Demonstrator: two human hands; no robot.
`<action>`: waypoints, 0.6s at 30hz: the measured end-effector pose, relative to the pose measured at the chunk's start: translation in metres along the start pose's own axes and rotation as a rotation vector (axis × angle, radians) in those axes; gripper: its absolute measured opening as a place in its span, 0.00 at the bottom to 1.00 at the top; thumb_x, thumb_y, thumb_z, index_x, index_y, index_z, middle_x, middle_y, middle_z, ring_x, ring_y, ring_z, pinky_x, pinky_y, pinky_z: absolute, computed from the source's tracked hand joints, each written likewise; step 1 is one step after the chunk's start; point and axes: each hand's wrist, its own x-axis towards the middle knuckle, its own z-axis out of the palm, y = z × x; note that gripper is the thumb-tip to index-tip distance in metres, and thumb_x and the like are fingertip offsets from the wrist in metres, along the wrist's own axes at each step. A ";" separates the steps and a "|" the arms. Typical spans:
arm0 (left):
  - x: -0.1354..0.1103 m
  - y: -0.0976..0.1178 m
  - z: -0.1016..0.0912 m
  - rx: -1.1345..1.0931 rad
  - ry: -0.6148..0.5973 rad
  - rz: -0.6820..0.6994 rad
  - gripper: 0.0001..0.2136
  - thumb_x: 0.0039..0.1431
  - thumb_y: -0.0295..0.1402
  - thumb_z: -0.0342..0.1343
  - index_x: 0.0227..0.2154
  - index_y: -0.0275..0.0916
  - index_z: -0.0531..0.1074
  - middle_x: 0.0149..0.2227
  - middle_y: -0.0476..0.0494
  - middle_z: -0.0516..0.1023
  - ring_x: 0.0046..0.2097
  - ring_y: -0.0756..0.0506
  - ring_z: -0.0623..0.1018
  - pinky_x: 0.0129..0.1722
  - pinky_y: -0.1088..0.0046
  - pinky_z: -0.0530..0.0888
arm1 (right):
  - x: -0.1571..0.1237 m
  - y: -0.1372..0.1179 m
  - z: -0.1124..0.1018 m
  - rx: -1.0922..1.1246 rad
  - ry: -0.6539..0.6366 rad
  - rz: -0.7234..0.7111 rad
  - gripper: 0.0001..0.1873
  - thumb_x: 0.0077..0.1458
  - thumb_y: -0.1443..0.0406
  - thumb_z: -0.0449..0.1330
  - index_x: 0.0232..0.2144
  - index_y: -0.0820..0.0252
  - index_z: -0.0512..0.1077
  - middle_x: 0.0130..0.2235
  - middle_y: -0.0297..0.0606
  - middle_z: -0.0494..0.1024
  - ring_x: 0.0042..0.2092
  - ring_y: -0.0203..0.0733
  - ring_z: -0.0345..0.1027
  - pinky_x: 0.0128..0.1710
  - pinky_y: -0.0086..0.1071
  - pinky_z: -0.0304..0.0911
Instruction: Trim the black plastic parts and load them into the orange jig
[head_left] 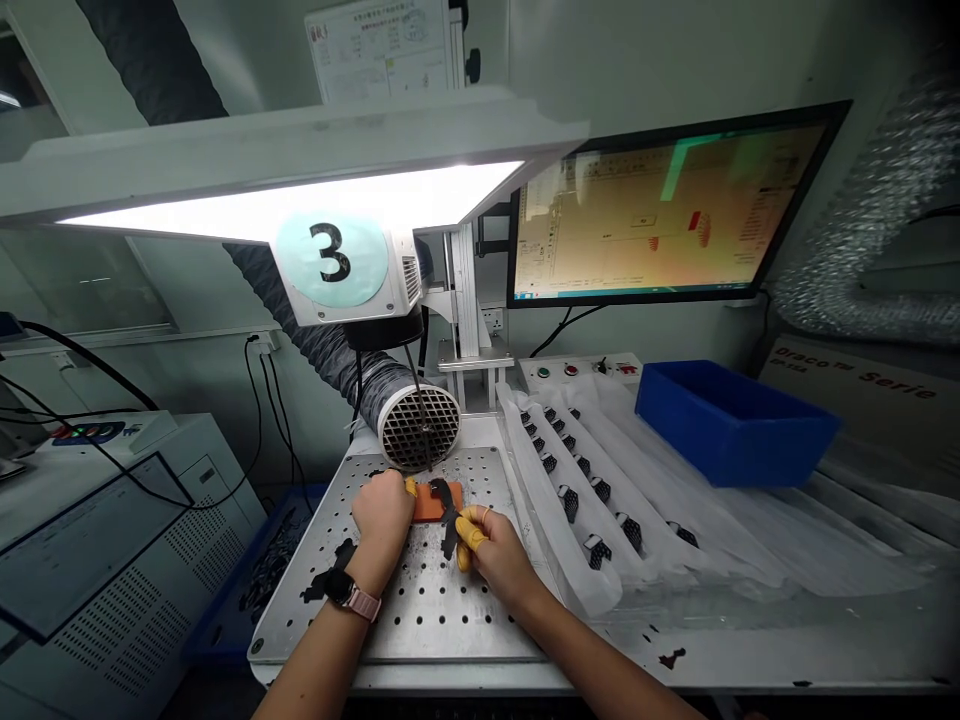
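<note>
On a perforated metal plate (442,635) lies an orange block (429,505). My left hand (382,515) is closed at the block's left end, a yellow finger cot showing beside it; what its fingers hold is hidden. A thin, dark, curved strip (449,532) crosses the front of the block. My right hand (495,555), with yellow finger cots on thumb and fingers, pinches the strip's right edge. Dark flat scraps (328,578) rest on the plate just left of my left wrist.
A round grilled duct mouth (418,428) and a machine head marked 3 (337,265) stand behind and above the plate. To the right, white foam sheets (652,500) carry several small black parts, with a blue bin (739,430) on top. A monitor (645,220) hangs behind.
</note>
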 end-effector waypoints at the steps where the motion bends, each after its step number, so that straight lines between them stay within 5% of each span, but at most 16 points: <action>1: 0.000 0.002 -0.001 0.002 -0.007 -0.011 0.11 0.53 0.27 0.47 0.30 0.33 0.76 0.33 0.29 0.78 0.33 0.35 0.78 0.27 0.67 0.67 | 0.000 0.000 0.000 -0.003 0.000 -0.001 0.14 0.52 0.55 0.54 0.23 0.59 0.62 0.16 0.30 0.68 0.19 0.34 0.58 0.22 0.27 0.53; 12: 0.006 0.000 -0.001 -0.086 -0.015 -0.119 0.10 0.48 0.30 0.53 0.32 0.35 0.76 0.37 0.28 0.79 0.36 0.35 0.78 0.27 0.68 0.68 | 0.000 0.004 0.000 0.008 0.007 -0.003 0.14 0.52 0.56 0.55 0.23 0.60 0.62 0.15 0.30 0.67 0.19 0.33 0.58 0.22 0.26 0.52; 18: -0.002 -0.001 -0.011 -0.148 0.008 -0.134 0.12 0.52 0.35 0.50 0.32 0.35 0.75 0.35 0.28 0.78 0.36 0.33 0.77 0.26 0.67 0.65 | -0.003 0.000 -0.002 0.005 0.012 -0.034 0.15 0.55 0.55 0.54 0.24 0.60 0.62 0.18 0.32 0.68 0.20 0.33 0.57 0.21 0.26 0.49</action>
